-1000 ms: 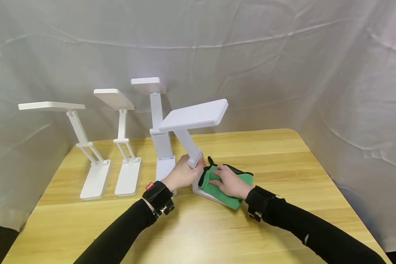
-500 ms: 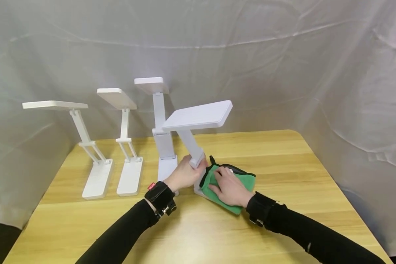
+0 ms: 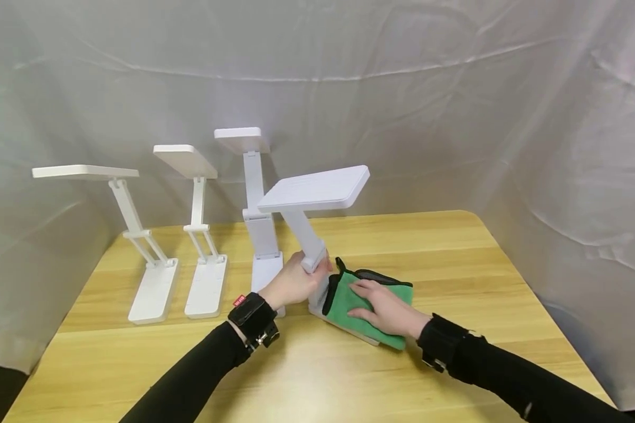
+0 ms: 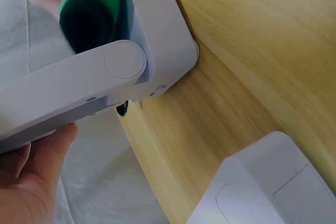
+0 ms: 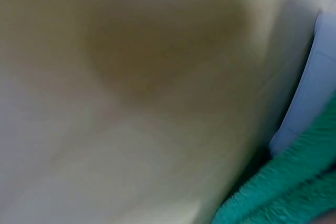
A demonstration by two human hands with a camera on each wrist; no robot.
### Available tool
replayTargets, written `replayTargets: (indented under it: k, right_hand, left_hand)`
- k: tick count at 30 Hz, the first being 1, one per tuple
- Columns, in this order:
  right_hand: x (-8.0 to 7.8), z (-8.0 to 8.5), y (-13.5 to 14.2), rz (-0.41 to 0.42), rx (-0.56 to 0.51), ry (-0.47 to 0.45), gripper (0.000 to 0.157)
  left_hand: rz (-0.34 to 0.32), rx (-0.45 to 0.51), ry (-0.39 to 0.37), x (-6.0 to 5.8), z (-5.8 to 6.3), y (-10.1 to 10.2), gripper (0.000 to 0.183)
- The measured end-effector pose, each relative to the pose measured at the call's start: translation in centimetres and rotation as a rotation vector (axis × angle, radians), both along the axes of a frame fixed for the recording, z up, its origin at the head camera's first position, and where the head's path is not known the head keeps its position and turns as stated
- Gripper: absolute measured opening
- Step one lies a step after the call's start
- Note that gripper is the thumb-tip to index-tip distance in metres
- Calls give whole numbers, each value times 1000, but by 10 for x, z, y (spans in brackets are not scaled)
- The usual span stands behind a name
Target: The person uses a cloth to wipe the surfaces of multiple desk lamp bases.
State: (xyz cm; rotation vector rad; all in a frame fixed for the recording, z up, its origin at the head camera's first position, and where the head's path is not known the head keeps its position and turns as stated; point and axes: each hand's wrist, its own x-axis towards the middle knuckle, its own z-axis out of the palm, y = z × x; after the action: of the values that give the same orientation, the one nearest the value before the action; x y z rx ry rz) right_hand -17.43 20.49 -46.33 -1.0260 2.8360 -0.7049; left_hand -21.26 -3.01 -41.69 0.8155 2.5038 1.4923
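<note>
A white folding desk lamp (image 3: 317,189) stands on the table, its flat head tilted above the base. My left hand (image 3: 294,280) holds the lower arm of this lamp. In the left wrist view, the fingers (image 4: 44,161) bear on the lamp arm (image 4: 58,85) near its hinge. A green cloth (image 3: 344,305) with black edging and a small loop covers much of the lamp base (image 4: 163,24). My right hand (image 3: 385,309) lies on the cloth with fingers extended, pressing it on the base. The right wrist view is blurred, with the green cloth (image 5: 289,187) at lower right.
Three more white lamps stand unfolded on the left of the wooden table (image 3: 444,247): one at far left (image 3: 153,291), one beside it (image 3: 206,285), and one (image 3: 261,235) just behind my left hand. Grey sheeting (image 3: 402,117) hangs behind the table.
My right hand has slid rightward and toward me along the lamp base with the cloth, and its fingers have straightened. My left hand keeps its hold on the lamp arm.
</note>
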Motion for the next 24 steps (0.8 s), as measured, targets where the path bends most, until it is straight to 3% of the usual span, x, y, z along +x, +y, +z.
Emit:
replayTargets:
  k: [3,9,14,16,22,24]
  right_hand:
    - [7,1,15,-2,-7,-45,65]
    - [16,2,39,-83,-54,-52,45]
    - [24,0,47,-48,-5,-83,69]
    - [26,-1,47,-46,-12,-83,71]
    - [22,-4,44,-106,-123,27,30]
    - [23,-4,42,-113,-126,43,30]
  left_hand:
    - [15,-7,-7,1,2,0,15]
    - [24,2,-58,7,11,4,14]
    - [22,2,-55,10,13,4,14]
    - [25,-1,-40,9,10,3,13]
    - [22,4,-24,3,1,1,13]
    - [23,11,-34,2,0,-1,13]
